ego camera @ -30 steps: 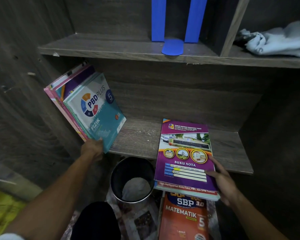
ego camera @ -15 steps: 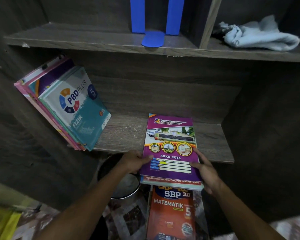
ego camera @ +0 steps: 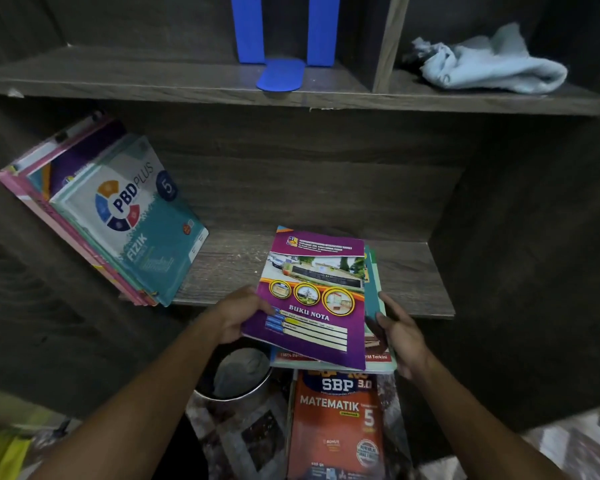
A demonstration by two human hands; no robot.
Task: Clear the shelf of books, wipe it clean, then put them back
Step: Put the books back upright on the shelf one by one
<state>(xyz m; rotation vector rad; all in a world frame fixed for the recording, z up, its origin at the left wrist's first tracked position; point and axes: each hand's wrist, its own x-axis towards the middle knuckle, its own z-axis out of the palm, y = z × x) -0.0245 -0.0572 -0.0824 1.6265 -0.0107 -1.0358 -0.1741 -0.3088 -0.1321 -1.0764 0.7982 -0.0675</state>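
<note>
Purple notebook, cover up, title "BUKU NOTA" readable from the near side. It has a photo strip above three round yellow-ringed pictures and ruled lines below. Long axis runs from the person toward the shelf back, top edge farthest away, twisted a little against the pile under it.

Pile: teal covers showing at the right. A red strip on the near edge reads "100% Be…" and "…PM Terkini". Notebook and pile have their far end over the front of the lower shelf and their near end overhanging it.

Left hand holds the notebook's left edge, thumb on the cover, fingers hidden beneath. Right hand grips the pile's right edge, fingers curled around it.

Leaning books at the shelf's left end, tipped against the side wall. Front cover reads "PBD PLUS", "FIZIK", "5".

Orange book lies flat below the shelf: "SBP 3.0", "MATEMATIK", "5", "BONUS". Metal bin sits just left of it.

On the upper shelf stand a blue bookend and, right of a divider, a crumpled pale cloth.
</note>
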